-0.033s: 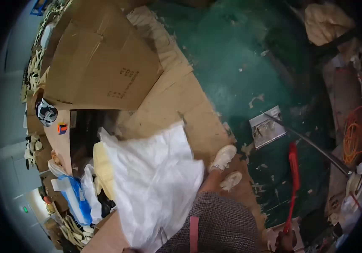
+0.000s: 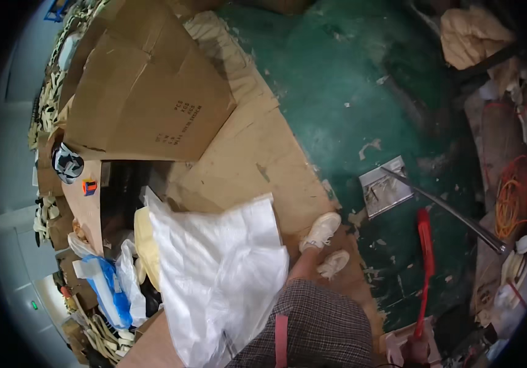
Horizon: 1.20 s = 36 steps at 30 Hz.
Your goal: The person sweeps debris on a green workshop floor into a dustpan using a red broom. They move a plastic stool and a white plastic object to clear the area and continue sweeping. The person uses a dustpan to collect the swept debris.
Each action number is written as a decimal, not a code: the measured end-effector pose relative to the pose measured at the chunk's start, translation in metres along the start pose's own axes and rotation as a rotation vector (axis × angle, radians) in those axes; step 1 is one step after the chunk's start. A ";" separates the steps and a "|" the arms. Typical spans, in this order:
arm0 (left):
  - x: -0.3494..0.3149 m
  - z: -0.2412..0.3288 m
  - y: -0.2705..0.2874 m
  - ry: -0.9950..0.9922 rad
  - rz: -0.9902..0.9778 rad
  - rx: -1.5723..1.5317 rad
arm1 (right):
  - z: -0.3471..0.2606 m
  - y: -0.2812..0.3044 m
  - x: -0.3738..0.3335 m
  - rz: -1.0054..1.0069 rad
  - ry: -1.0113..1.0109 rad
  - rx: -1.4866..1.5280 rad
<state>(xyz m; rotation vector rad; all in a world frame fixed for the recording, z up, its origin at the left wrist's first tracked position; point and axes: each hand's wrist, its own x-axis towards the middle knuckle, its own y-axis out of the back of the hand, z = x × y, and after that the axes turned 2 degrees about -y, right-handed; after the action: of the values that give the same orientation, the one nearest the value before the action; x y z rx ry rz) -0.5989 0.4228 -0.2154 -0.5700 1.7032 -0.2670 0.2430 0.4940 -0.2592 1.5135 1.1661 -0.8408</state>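
Neither my left hand nor my right hand shows in the head view. A white woven plastic sheet or sack (image 2: 223, 264) is spread in front of me. Its lower end reaches the picture's bottom edge beside my checked clothing (image 2: 321, 319). A thin dark mark shows near its lower edge, too faint to name. Pale yellow material (image 2: 145, 245) lies along the sheet's left side. Past the sheet, my light shoe (image 2: 323, 232) rests on flattened cardboard (image 2: 251, 165).
A large cardboard box (image 2: 147, 92) stands at the far left. Blue and white plastic packaging (image 2: 107, 285) lies left. On the green floor (image 2: 337, 92) sits a metal dustpan (image 2: 386, 193) with a long handle. A red curved bar (image 2: 426, 257) rises at right, near orange cord (image 2: 509, 202).
The sheet's upper edge has dropped slightly and its right corner has shifted left. A small dark shape at the bottom edge, below the sheet, no longer shows. The whole view has shifted slightly.
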 end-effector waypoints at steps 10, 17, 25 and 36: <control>-0.170 0.189 0.226 -0.488 1.488 -0.259 | -0.174 -0.003 -0.046 0.240 0.228 0.232; -0.327 0.617 0.320 -1.760 1.232 0.010 | -0.158 -0.020 -0.024 0.236 0.104 0.282; -0.335 0.648 0.321 -1.596 1.380 0.150 | -0.111 -0.111 -0.028 0.116 -0.087 0.466; -0.362 0.459 0.368 -1.315 1.250 -0.778 | -0.237 -0.097 -0.105 -0.025 0.390 0.111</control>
<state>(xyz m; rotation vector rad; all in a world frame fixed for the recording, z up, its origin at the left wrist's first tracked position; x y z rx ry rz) -0.1941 0.9814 -0.1807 -0.0270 0.5163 1.4134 0.1078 0.6987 -0.1311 1.8117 1.4407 -0.6513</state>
